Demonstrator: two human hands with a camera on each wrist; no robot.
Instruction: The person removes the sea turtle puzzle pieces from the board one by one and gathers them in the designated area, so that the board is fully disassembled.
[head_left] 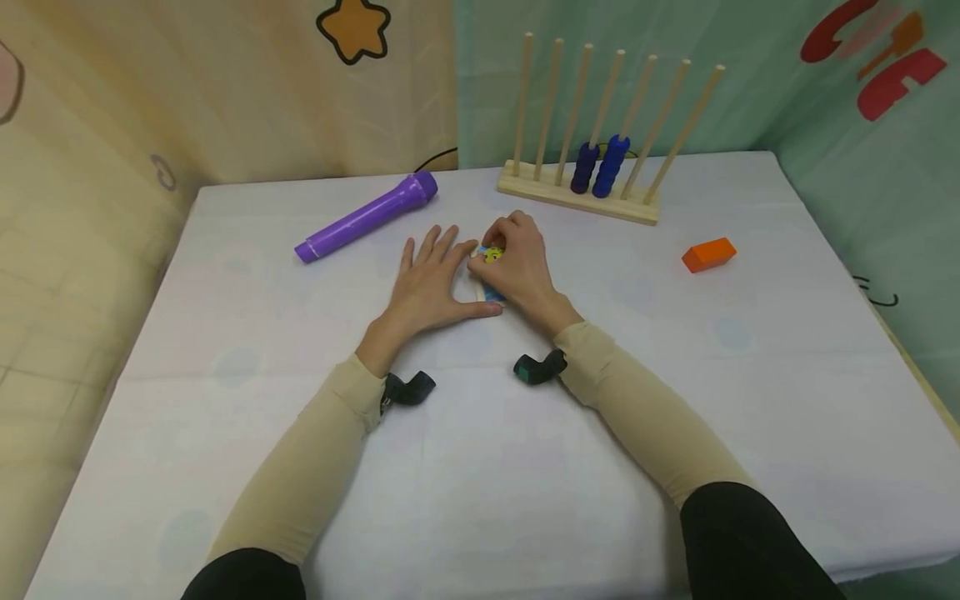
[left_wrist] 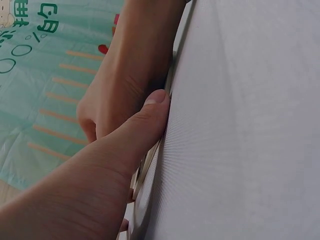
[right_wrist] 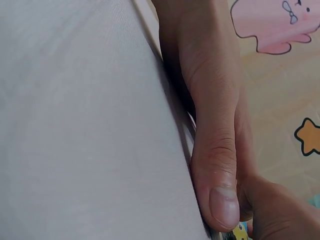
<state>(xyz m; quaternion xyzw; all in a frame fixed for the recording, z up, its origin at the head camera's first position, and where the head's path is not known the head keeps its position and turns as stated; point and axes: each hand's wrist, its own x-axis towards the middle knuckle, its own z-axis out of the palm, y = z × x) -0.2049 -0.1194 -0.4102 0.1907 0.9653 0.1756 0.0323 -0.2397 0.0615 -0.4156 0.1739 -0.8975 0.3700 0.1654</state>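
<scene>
A small flat puzzle board (head_left: 491,294) with blue and pale printing lies on the table between the hands, mostly covered by them. My left hand (head_left: 427,287) is spread beside it, index fingertip at its far edge and straight thumb along its near edge. My right hand (head_left: 521,258) bends over the board from the right, with thumb and curled fingers about a yellow puzzle piece (head_left: 492,255) with dark marks. Whether that piece is lifted, I cannot tell. In the right wrist view a bit of yellow print (right_wrist: 241,231) shows below the left thumb (right_wrist: 216,165).
A purple tube-shaped toy (head_left: 367,218) lies at the back left. Behind the hands, toward the right, stands a wooden peg rack (head_left: 577,197) with dark blue beads (head_left: 611,167) on two of its pegs. An orange block (head_left: 708,255) lies on the white tablecloth (head_left: 480,492) at right.
</scene>
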